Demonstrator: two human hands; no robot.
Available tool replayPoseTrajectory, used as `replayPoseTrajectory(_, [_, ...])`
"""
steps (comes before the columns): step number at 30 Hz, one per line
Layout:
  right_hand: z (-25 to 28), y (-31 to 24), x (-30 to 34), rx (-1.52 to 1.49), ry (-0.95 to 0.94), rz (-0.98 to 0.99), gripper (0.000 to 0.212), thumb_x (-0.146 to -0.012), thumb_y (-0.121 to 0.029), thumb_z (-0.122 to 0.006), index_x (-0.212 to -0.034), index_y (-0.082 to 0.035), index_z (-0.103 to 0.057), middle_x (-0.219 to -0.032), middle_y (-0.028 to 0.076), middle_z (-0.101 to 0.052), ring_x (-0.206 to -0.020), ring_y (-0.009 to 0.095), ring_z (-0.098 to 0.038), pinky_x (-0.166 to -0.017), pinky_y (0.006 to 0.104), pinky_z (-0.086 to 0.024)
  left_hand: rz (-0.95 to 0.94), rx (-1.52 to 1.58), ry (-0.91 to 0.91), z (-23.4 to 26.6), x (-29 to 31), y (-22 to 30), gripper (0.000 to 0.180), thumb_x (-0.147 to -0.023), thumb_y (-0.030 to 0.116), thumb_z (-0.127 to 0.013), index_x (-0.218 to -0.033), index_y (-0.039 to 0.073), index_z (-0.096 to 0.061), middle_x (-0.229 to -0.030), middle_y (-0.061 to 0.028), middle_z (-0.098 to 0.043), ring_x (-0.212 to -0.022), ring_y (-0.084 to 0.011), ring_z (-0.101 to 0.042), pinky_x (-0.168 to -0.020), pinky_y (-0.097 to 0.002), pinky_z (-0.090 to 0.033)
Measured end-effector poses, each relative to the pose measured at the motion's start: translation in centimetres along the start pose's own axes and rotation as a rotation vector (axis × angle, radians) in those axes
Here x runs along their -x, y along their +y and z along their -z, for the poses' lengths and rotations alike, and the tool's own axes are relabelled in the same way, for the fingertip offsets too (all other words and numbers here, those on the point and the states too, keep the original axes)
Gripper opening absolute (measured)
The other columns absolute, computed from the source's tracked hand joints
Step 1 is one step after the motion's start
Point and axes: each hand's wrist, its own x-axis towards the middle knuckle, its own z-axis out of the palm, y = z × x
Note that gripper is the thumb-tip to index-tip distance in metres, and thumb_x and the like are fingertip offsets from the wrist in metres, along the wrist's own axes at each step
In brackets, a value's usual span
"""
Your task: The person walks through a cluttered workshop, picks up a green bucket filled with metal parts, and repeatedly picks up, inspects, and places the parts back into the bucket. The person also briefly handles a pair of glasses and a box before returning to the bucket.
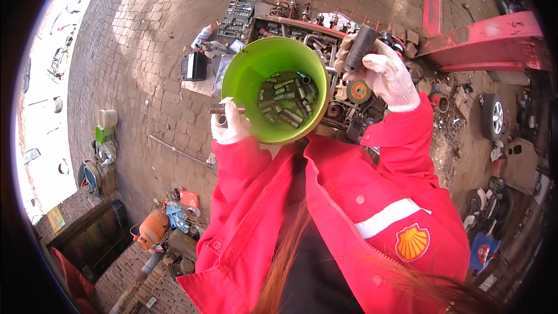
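Observation:
My right hand (388, 75), in a white glove, is closed around a long dark impact socket (360, 49) held tilted to the right of the bucket. My left hand (232, 127), also gloved, grips a thinner metal socket (218, 109) lying crosswise at the bucket's near left rim. The round open end of another socket (221, 120) shows just below it, by the same fingers. Between my hands stands a lime-green bucket (241, 72). Several loose sockets (285, 96) lie in a heap on its bottom. Whether my left hand also touches the rim, I cannot tell.
Behind the bucket is a red-edged tray (296, 22) crowded with metal tools and parts. A socket-set case (237, 14), a bottle (203, 36) and a black box (193, 67) are to its left. A grinding disc (358, 91) and a red beam (482, 43) lie rightward.

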Motion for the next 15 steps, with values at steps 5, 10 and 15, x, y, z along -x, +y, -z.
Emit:
replayPoseTrajectory(5, [6.1, 2.5, 0.3, -0.024, 0.226, 0.123, 0.037, -0.094, -0.011, -0.059, -0.129, 0.001, -0.054, -0.111, 0.013, -0.065, -0.101, 0.026, -0.067, -0.082, 0.0365, -0.058, -0.050, -0.030, -0.034, 0.3, -0.5, -0.5, 0.029, -0.096, 0.029, -0.065, -0.114, 0.006, -0.064, -0.082, -0.0042, -0.066, -0.067, -0.0108, -0.056, -0.059, -0.0243, -0.042])
replayPoseTrajectory(10, [10.1, 9.8, -0.8, 0.083, 0.594, -0.130, 0.018, -0.092, -0.019, -0.070, -0.100, -0.007, -0.061, -0.083, 0.005, -0.065, -0.074, 0.015, -0.065, -0.064, 0.0281, -0.051, -0.088, -0.053, -0.001, -0.1, -0.6, -0.7, 0.026, -0.095, 0.027, -0.064, -0.110, 0.006, -0.066, -0.069, -0.0014, -0.058, -0.050, -0.0070, -0.045, -0.046, -0.0232, -0.033])
replayPoseTrajectory(15, [13.6, 19.0, -3.7, 0.163, 0.753, -0.321, 0.022, -0.092, -0.024, -0.071, -0.106, -0.009, -0.064, -0.080, 0.000, -0.065, -0.068, 0.008, -0.063, -0.057, 0.0201, -0.050, -0.119, -0.110, 0.033, -0.7, -0.5, -0.5, 0.028, -0.096, 0.031, -0.064, -0.108, 0.005, -0.068, -0.061, 0.0019, -0.052, -0.045, -0.0055, -0.039, -0.043, -0.0224, -0.029])
